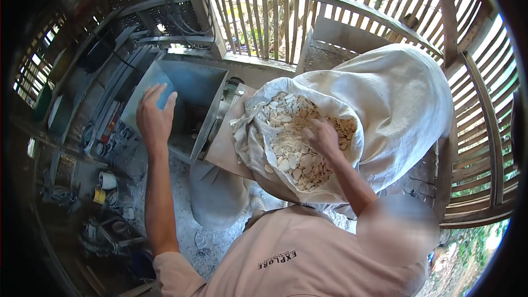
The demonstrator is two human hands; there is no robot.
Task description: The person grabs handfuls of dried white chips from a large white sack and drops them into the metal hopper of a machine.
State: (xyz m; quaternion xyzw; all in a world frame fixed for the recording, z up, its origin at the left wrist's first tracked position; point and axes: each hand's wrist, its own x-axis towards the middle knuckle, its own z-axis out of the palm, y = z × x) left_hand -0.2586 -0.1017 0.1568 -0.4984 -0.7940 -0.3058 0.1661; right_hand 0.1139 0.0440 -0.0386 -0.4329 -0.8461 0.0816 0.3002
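Note:
My left hand [156,114] is raised over the near left side of a square metal hopper [212,96], thumb apart from the fingers, holding nothing. My right hand [323,138] reaches into an open white woven sack [358,132], its fingers curled into the pale dried chips [300,159] there. The fingertips are partly hidden among them. The chips are flat, cream-coloured pieces of uneven size, with finer crumbs near the middle. The sack's mouth is folded back around them.
A large bulging white sack [404,102] lies to the right, against a slatted wooden wall [478,132]. A flat board [228,146] lies between hopper and chips. Below the hopper is a rounded grey bag [217,195]. Cups, a yellow roll [98,195] and clutter lie on the dusty floor at left.

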